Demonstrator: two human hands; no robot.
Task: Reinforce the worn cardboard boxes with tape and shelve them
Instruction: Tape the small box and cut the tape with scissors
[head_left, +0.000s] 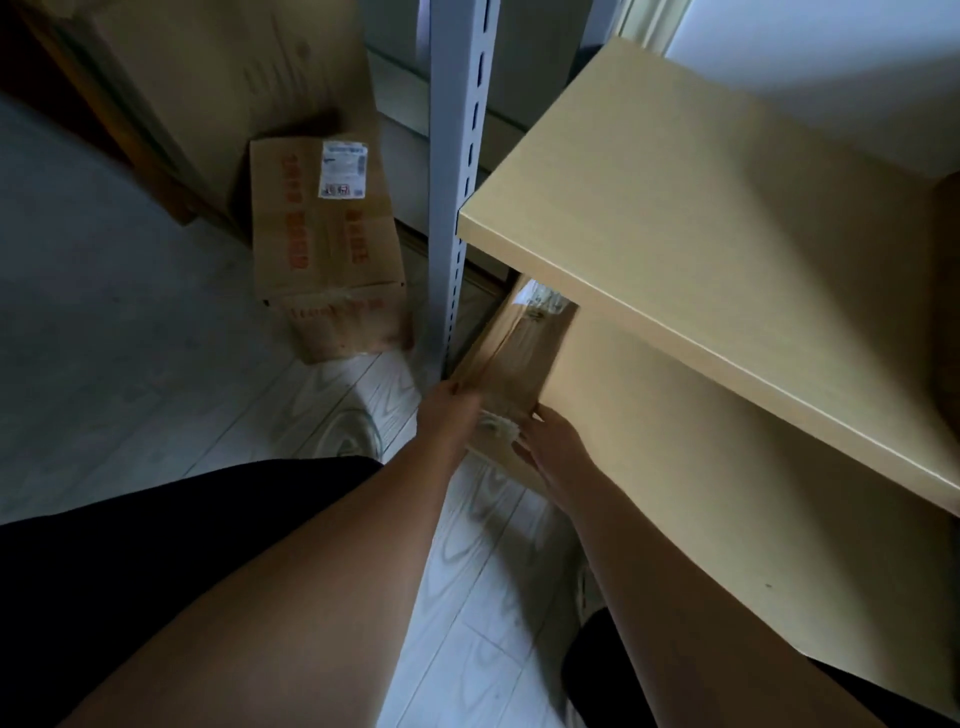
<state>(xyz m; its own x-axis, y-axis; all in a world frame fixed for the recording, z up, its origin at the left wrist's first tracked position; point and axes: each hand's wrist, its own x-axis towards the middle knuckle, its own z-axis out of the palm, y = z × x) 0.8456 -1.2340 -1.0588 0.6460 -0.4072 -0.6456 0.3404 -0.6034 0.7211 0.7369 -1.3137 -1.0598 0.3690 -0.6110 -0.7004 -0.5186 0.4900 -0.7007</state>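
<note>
I see both arms reaching forward and down toward the foot of the shelving. My left hand (451, 410) grips the near left edge of the cardboard box (511, 358), fingers curled over its rim. My right hand (553, 441) lies against the box's near end, fingers fairly straight and pressing on the face by a patch of pale tape; I cannot tell if any fingertip hooks the edge.

The box sits low, partly tucked under the lower shelf board (727, 441), just right of the grey slotted upright (460, 156), its near end sticking out over the wood-pattern floor (156, 338).

I count three boxes: the held one, a second box (324, 249) with red print and one white label (343, 169) standing on the floor left of the upright, and a large carton (234, 78) behind it. Two tan shelf boards show, the upper shelf board (701, 208) above the lower.
</note>
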